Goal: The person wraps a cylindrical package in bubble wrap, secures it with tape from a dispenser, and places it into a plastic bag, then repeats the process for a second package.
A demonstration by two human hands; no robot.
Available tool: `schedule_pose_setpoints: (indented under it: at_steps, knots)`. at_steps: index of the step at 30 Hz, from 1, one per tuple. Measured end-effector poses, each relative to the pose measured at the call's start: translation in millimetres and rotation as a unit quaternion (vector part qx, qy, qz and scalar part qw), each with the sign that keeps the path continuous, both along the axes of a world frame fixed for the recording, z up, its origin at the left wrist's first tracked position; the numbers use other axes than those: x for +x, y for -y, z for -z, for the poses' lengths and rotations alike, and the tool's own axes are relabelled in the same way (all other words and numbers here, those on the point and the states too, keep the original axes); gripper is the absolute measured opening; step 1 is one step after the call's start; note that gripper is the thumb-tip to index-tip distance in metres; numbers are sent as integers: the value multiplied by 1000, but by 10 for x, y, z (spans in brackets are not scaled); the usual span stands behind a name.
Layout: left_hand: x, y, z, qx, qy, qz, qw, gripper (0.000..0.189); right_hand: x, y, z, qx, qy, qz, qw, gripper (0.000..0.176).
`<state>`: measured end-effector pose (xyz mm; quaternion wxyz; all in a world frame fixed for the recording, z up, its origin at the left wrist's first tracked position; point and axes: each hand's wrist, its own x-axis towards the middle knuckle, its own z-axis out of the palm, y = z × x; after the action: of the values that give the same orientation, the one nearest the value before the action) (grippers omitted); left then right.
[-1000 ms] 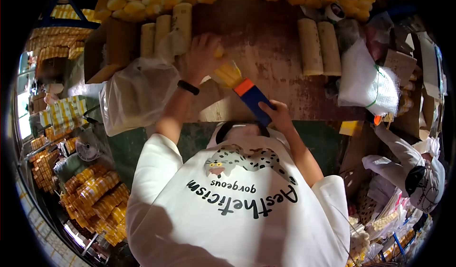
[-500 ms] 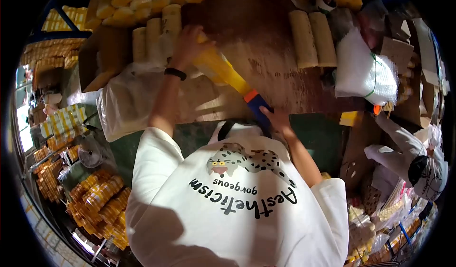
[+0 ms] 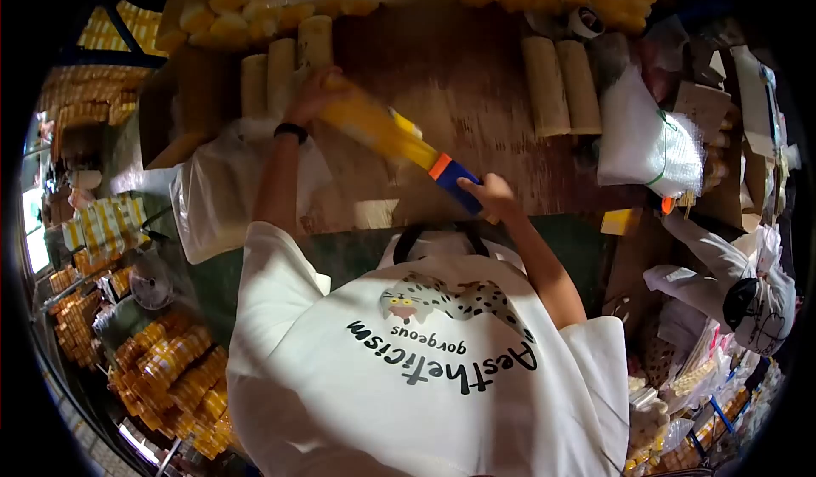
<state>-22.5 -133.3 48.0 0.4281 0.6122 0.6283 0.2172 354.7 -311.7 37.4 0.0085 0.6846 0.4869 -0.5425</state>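
Note:
A long, narrow yellow bundle point(image 3: 378, 129) with an orange band and a dark blue end point(image 3: 456, 186) slants across the wooden table point(image 3: 459, 103). Motion blurs its upper part, so I cannot make out exactly what it is. My left hand point(image 3: 316, 93), with a black band at the wrist, is closed around the far yellow end. At the blue end, my right hand point(image 3: 491, 195) grips with the thumb on top, close to the table's front edge. Beside my left hand stand several beige rolls point(image 3: 282, 73). Below my left forearm lies a clear plastic bag point(image 3: 212, 197).
Two beige rolls point(image 3: 544, 86) lie on the right, beside bubble wrap point(image 3: 650, 133) tied with green string. Yellow rolls point(image 3: 229, 22) line the back. A cardboard box point(image 3: 191, 103) sits at left. Another person point(image 3: 731, 286) works at right. Orange rolls point(image 3: 174, 362) are piled lower left.
My left hand has moved left with the yellow end. My right hand, still on the blue end, has come up from below the table edge to over it. The view has shifted slightly.

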Motion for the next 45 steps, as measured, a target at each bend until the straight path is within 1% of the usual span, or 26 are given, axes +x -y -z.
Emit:
schedule_pose_setpoints:
  at_steps: [3, 6, 9, 12, 15, 18, 21, 23, 24, 27, 30, 33, 34, 35, 36, 37, 38, 39, 41, 42, 44, 45]
  knots:
    - [12, -105, 54, -52, -9, 58, 997, 65, 40, 55, -115, 36, 28, 0, 999, 75]
    - [87, -183, 357, -67, 80, 69, 992, 57, 160, 277, 57, 83, 37, -13, 996, 74]
    - [199, -220, 402, -110, 103, 58, 987, 54, 97, 305, -325, -16, 89, 44, 995, 71]
    - [232, -268, 482, -100, 75, 75, 989, 53, 175, 459, -408, 32, 15, 52, 998, 65]
    - [244, -313, 509, -113, 74, 61, 989, 52, 173, 483, -609, 20, -1, 65, 998, 61]
    - [271, -324, 486, -103, 75, 53, 990, 53, 143, 479, -812, 20, -28, 112, 993, 58]
    - [276, -351, 530, -112, 57, 56, 990, 56, 115, 428, -897, 6, -3, 99, 995, 56]
    - [203, -439, 755, -92, 29, 89, 991, 59, 121, 431, -812, 10, -7, 99, 995, 57]
    - [187, -465, 770, -82, 14, 104, 991, 61, 119, 412, -780, 12, -9, 97, 995, 57]
    - [207, -470, 794, -69, -107, 78, 989, 66, 104, 366, -802, -15, -8, 81, 997, 57]
    - [352, -420, 461, 26, -224, 141, 964, 50, 103, 385, -491, -13, 43, 19, 999, 58]
    - [361, -280, 628, 212, -275, 144, 927, 53, 69, 417, -192, 4, 115, -1, 993, 62]
    - [409, -176, 586, 251, -266, 175, 914, 52, 87, 531, 88, 96, 117, -57, 987, 64]
    - [469, 13, 507, 290, -255, 207, 899, 51, 117, 690, 466, 186, 119, -112, 969, 66]
    - [531, 201, 440, 328, -243, 238, 881, 51, 90, 695, 506, 193, 111, -105, 969, 67]
    - [594, 346, 405, 273, -205, 305, 889, 55, 62, 698, 544, 200, 102, -99, 970, 69]
    - [651, 479, 380, 215, -165, 368, 889, 61, -92, 492, 279, 124, 83, -32, 988, 70]
    - [704, 602, 347, 229, -165, 400, 872, 60, -204, 365, 134, 46, 62, 33, 996, 71]
    - [802, 806, 278, 255, -167, 462, 833, 61, -275, 307, 156, 12, 50, 35, 998, 71]
    - [851, 878, 267, 265, -189, 468, 822, 62, -296, 291, 164, -4, 45, 36, 998, 71]
    - [957, 983, 300, 285, -229, 483, 796, 63, -312, 310, 157, 12, 46, 48, 998, 71]
    - [999, 1023, 368, 289, -234, 472, 799, 61, -320, 329, 155, 19, 46, 55, 997, 71]
